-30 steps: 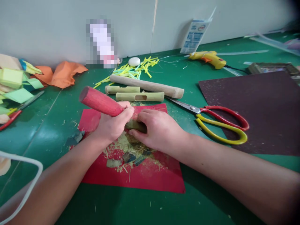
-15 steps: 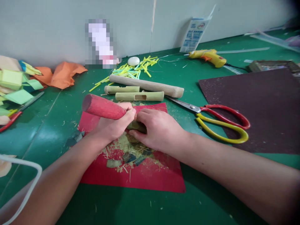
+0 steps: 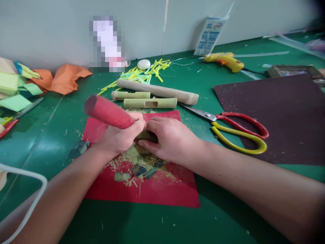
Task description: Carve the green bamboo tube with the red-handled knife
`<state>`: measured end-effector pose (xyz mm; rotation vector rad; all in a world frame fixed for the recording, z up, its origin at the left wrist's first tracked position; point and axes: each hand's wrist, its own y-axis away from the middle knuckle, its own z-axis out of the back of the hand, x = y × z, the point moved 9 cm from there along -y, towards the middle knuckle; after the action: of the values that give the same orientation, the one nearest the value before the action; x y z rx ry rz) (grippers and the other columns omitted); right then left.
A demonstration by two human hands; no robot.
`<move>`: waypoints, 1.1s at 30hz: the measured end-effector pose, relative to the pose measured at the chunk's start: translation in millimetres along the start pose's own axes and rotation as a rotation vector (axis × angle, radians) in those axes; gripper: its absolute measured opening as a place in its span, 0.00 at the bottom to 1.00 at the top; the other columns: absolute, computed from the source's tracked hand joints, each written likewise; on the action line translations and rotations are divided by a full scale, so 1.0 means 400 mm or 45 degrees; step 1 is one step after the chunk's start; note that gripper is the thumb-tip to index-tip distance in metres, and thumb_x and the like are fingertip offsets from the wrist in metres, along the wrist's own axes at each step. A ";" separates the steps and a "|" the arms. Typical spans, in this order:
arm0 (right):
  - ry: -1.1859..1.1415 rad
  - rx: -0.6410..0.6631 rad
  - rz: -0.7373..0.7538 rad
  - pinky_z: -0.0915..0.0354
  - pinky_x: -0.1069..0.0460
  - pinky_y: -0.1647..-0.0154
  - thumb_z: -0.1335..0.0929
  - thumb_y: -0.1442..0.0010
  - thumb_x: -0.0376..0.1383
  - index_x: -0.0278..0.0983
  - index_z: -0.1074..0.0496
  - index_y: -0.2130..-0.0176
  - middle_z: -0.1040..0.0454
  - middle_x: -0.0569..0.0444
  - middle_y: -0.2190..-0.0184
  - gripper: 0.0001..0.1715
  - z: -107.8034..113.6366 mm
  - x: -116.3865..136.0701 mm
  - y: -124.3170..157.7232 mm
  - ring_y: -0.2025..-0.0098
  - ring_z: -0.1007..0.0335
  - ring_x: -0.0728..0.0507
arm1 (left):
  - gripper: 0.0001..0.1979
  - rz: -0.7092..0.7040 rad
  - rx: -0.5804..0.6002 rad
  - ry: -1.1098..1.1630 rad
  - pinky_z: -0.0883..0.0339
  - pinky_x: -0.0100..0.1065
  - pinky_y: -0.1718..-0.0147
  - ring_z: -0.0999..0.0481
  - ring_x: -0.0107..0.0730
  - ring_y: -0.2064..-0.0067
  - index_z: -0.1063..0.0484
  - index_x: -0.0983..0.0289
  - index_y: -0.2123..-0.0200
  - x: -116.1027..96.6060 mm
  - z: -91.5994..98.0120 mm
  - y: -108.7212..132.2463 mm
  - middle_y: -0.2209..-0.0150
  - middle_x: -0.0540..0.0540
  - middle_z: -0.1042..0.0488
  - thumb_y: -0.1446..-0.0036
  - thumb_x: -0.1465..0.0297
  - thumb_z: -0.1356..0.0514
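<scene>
My left hand (image 3: 124, 135) is wrapped round a thick red handle (image 3: 109, 112) that slants up to the left; the tool's working end is hidden by my fingers. Close beside it, my right hand (image 3: 170, 135) is closed over a short bamboo piece (image 3: 147, 136), mostly covered by the fingers. The two hands meet above a red sheet (image 3: 175, 189). Shavings (image 3: 134, 154) and dark bamboo chips (image 3: 151, 173) lie under them. Behind the hands rest two cut bamboo tubes, the nearer tube (image 3: 137, 102) with a rectangular hole.
A long pale stick (image 3: 157, 90) lies behind the tubes. Scissors (image 3: 228, 127) with red and yellow handles are at right, by a dark board (image 3: 279, 118). Farther back are a yellow glue gun (image 3: 225, 61) and yellow straw pieces (image 3: 158, 69). Folded papers (image 3: 15, 101) sit at left.
The red handle's upper end has swung slightly left and up. My right hand keeps its hold on the bamboo; the whole view has shifted a little.
</scene>
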<state>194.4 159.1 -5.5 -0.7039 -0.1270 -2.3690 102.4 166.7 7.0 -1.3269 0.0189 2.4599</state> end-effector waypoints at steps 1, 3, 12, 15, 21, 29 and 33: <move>0.004 0.004 -0.008 0.45 0.50 0.67 0.31 0.40 0.41 0.35 0.27 0.64 0.23 0.49 0.65 0.10 0.001 -0.002 -0.001 0.66 0.32 0.44 | 0.16 0.021 0.002 0.042 0.51 0.33 0.77 0.44 0.25 0.77 0.46 0.62 0.83 0.006 0.000 0.001 0.81 0.47 0.44 0.44 0.71 0.46; 0.026 0.004 -0.025 0.47 0.50 0.69 0.30 0.40 0.42 0.35 0.29 0.67 0.25 0.51 0.68 0.11 0.003 -0.006 -0.002 0.68 0.35 0.46 | 0.16 0.030 -0.062 0.148 0.51 0.33 0.77 0.45 0.24 0.77 0.46 0.62 0.83 0.012 0.009 0.001 0.82 0.47 0.46 0.45 0.71 0.46; 0.035 -0.035 -0.017 0.48 0.51 0.69 0.31 0.41 0.42 0.36 0.31 0.68 0.27 0.52 0.69 0.11 0.004 -0.009 0.000 0.68 0.37 0.46 | 0.15 0.040 -0.117 0.105 0.44 0.32 0.72 0.43 0.25 0.76 0.41 0.62 0.80 0.014 0.010 -0.010 0.81 0.45 0.44 0.40 0.68 0.47; 0.039 -0.032 -0.013 0.48 0.50 0.69 0.31 0.42 0.42 0.36 0.30 0.67 0.26 0.51 0.68 0.11 0.003 -0.008 0.001 0.68 0.36 0.46 | 0.16 0.021 -0.095 0.066 0.43 0.32 0.72 0.41 0.26 0.75 0.41 0.62 0.80 0.009 0.008 -0.009 0.80 0.45 0.43 0.39 0.69 0.47; 0.052 -0.019 -0.020 0.47 0.50 0.69 0.31 0.42 0.41 0.35 0.29 0.66 0.23 0.49 0.66 0.11 0.002 -0.006 -0.001 0.66 0.33 0.44 | 0.16 0.027 -0.099 0.047 0.43 0.33 0.72 0.41 0.26 0.75 0.41 0.61 0.80 0.014 0.011 -0.011 0.80 0.46 0.42 0.39 0.69 0.47; 0.052 -0.048 0.004 0.47 0.50 0.70 0.30 0.43 0.41 0.36 0.29 0.66 0.24 0.50 0.67 0.10 0.006 -0.005 0.001 0.68 0.33 0.45 | 0.16 0.078 -0.065 -0.012 0.45 0.33 0.70 0.38 0.26 0.72 0.40 0.62 0.79 0.016 0.011 -0.010 0.78 0.46 0.39 0.37 0.68 0.47; 0.056 -0.056 0.013 0.46 0.50 0.69 0.30 0.42 0.41 0.36 0.29 0.66 0.23 0.50 0.67 0.10 0.007 -0.003 0.001 0.67 0.33 0.44 | 0.15 0.065 -0.062 -0.017 0.46 0.33 0.71 0.39 0.27 0.73 0.40 0.62 0.78 0.015 0.011 -0.010 0.78 0.46 0.39 0.38 0.69 0.47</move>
<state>196.6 160.1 -3.9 -0.6709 -0.0525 -2.3823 97.2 173.1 5.2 -1.3464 -0.0108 2.5268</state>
